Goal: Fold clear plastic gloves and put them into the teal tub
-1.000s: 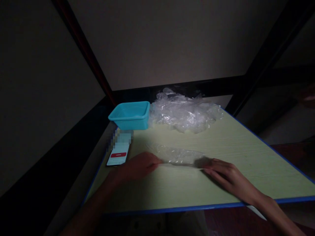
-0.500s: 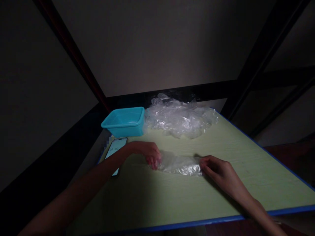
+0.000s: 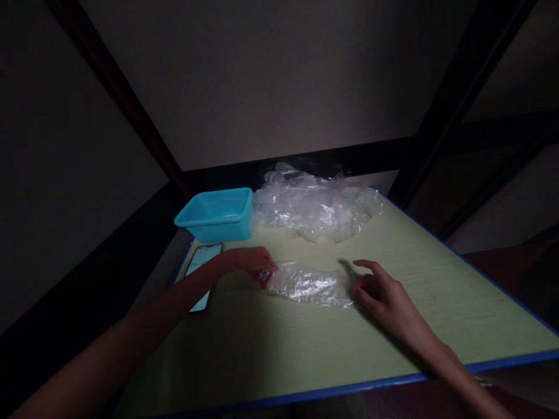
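A thin clear plastic glove [image 3: 312,285], by its look a disposable one, lies stretched lengthwise on the table in front of me. My left hand [image 3: 261,267] is closed on its left end, fingertips pinched together. At the other end my right hand [image 3: 382,294] has its index finger raised and apart from the thumb, the remaining fingers curled. Its thumb is close to the glove's right edge; whether they touch I cannot tell. Farther back lies a loose heap of similar clear plastic gloves [image 3: 318,203], with rounded finger-like ends at its edges.
Left of the heap stands a turquoise plastic basket [image 3: 213,221]. A phone [image 3: 203,294] showing a timer lies partly under my left forearm. The pale green table [image 3: 393,349] has a blue edge, and a wall rises behind it.
My right hand has let go of the glove's right end and lifted its index finger. My left hand has shifted slightly left and away from me, still pinching; the glove lies flatter and wider.
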`<act>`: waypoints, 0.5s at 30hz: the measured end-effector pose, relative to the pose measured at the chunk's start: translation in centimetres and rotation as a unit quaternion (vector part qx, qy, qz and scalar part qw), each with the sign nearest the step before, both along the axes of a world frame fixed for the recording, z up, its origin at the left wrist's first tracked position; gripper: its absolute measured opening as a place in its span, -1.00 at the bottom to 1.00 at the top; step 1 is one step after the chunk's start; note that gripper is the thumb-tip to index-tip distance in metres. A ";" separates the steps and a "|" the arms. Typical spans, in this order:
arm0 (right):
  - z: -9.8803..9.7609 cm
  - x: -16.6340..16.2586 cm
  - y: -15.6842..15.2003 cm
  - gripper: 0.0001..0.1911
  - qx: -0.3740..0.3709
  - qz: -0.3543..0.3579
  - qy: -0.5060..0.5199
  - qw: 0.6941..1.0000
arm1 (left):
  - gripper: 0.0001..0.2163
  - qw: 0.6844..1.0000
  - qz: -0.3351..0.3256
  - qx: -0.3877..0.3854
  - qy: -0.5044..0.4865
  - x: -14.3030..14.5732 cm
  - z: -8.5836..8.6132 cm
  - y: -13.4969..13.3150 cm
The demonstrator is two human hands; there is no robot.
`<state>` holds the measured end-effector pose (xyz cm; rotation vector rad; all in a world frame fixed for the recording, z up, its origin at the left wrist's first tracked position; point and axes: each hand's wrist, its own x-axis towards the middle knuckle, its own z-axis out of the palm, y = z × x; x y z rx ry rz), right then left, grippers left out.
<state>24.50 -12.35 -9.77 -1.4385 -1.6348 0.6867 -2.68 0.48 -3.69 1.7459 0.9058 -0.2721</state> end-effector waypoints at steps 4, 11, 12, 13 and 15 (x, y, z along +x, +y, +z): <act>-0.1 -0.1 0.1 -0.59 -0.004 -0.001 0.002 1.000 | -0.65 1.000 -0.003 0.021 0.022 0.1 -0.2 0.1; 0.4 -0.1 0.1 -0.58 -0.012 0.011 -0.045 0.999 | -0.68 0.995 -0.016 0.071 0.065 0.2 -0.7 0.6; 0.5 -0.1 0.1 -0.58 -0.013 0.011 -0.053 0.998 | -0.69 0.994 -0.021 0.076 0.070 0.2 -0.7 0.6; 0.6 0.0 0.1 -0.58 -0.013 0.011 -0.062 0.998 | -0.69 0.993 -0.027 0.081 0.076 0.2 -0.7 0.6; 0.7 0.3 0.1 -0.58 -0.010 0.008 -0.079 0.997 | -0.71 0.991 -0.037 0.090 0.089 0.2 -0.4 0.5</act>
